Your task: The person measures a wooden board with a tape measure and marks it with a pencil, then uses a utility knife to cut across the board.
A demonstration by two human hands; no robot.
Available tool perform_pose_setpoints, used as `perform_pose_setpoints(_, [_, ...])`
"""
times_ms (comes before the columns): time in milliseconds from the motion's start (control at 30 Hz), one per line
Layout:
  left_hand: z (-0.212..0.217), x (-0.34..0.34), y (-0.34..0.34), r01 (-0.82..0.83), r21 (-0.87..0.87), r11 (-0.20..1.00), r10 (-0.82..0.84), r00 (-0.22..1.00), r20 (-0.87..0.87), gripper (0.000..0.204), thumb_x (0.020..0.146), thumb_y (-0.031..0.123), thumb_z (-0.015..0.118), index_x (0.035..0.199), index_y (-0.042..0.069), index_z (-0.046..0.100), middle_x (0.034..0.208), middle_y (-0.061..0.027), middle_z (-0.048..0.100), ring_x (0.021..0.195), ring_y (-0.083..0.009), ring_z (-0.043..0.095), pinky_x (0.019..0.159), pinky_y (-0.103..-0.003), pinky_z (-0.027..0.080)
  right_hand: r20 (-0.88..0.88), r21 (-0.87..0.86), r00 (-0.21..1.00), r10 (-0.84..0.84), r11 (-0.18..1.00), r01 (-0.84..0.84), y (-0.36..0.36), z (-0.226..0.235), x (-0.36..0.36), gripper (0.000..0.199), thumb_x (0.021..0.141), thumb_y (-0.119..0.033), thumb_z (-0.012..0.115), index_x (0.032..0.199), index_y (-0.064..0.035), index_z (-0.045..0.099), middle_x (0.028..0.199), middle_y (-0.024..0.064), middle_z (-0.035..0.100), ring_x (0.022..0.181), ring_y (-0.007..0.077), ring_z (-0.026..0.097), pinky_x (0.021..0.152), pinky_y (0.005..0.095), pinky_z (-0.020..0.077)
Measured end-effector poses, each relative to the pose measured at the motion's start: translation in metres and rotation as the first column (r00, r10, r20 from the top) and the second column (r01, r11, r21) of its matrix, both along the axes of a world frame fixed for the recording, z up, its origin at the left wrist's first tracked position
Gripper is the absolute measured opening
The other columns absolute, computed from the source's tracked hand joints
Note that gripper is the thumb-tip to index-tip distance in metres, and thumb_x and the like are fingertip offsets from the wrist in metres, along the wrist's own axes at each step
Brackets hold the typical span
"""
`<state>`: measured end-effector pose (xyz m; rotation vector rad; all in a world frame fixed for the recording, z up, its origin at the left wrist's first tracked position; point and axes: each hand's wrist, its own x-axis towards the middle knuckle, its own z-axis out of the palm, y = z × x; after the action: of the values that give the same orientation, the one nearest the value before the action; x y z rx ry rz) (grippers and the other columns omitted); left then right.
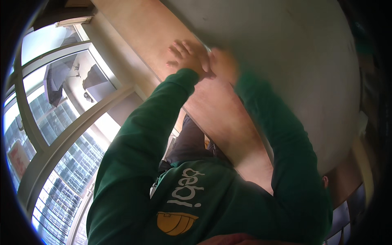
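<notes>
Your left hand lies flat, fingers spread, on the tan wooden panel. Your right hand, blurred, touches it at the seam with the grey surface; its grip is unclear. The panel's long axis runs diagonally, upper-left to lower-right.

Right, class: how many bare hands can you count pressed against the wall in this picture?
2. The left hand lies flat on the tan panel; the right hand, blurred, sits beside it at the edge of the grey surface. No others show.
</notes>
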<state>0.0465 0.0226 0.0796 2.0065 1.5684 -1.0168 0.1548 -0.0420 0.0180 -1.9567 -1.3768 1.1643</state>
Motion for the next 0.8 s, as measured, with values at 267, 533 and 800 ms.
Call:
perform_pose_setpoints(267, [-0.014,-0.007,-0.005,0.027,0.013,1.000,-0.028,0.997,0.065,0.157,0.053,0.064,0.088,0.151,-0.008,-0.012,0.156,-0.0347,-0.016,0.145,-0.0537,-0.012,0.105,-0.075,0.023,0.066,-0.201,0.998,-0.003,0.979,0.016,-0.266,0.046,0.027,0.020,0.097,-0.018,0.046,0.097,0.0006,0.054,0.089,0.0295,0.060,0.085,0.0473,0.057,0.072,0.0513,0.0451])
perform_pose_setpoints(533, [-0.007,-0.003,-0.004,0.025,0.010,1.000,-0.025,0.999,0.028,0.158,0.052,0.065,0.088,0.151,-0.007,-0.012,0.157,-0.0334,-0.016,0.145,-0.0533,-0.011,0.105,-0.075,0.023,-0.106,0.039,0.991,-0.086,0.995,0.090,-0.118,0.027,0.038,0.035,0.101,-0.031,0.043,0.097,-0.0002,0.058,0.097,0.0280,0.061,0.088,0.0474,0.057,0.076,0.0494,0.0461])
perform_pose_setpoints(800, [-0.007,-0.002,-0.001,0.016,0.016,1.000,-0.016,1.000,0.024,0.159,0.049,0.064,0.090,0.152,-0.006,-0.010,0.158,-0.0320,-0.013,0.146,-0.0531,-0.009,0.105,-0.074,0.025,-0.084,-0.016,0.990,-0.115,0.993,0.114,0.081,-0.004,-0.010,0.041,0.102,-0.034,0.039,0.107,-0.0020,0.063,0.110,0.0242,0.065,0.100,0.0433,0.062,0.089,0.0504,0.0484])
